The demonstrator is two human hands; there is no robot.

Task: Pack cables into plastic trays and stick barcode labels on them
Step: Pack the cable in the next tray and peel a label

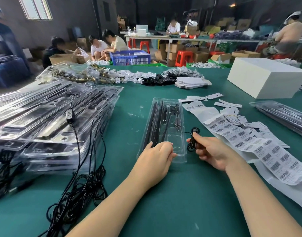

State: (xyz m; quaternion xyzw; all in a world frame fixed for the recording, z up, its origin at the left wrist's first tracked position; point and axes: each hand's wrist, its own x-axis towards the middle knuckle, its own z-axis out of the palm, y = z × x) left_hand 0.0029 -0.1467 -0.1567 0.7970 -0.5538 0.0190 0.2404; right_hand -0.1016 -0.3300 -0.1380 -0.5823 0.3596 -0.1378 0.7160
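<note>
Head view: a clear tray [164,127] lies on the green table [181,194], black rods in its left side. The left hand [155,161] rests on the tray's near end, fingers curled at its edge. The right hand [211,151], just right of the tray, pinches a small coiled cable [192,139]. A label strip [259,146] lies right of it; stacked trays [49,120] and loose cables [81,185] lie left.

Barcode labels [259,144]: print too small to read.
Left hand [157,156]: fingertips hidden, curled into tray [165,117].
Loose cables [75,199]: cut off at bottom edge.
Tray stack [44,117]: cropped at left edge.
</note>
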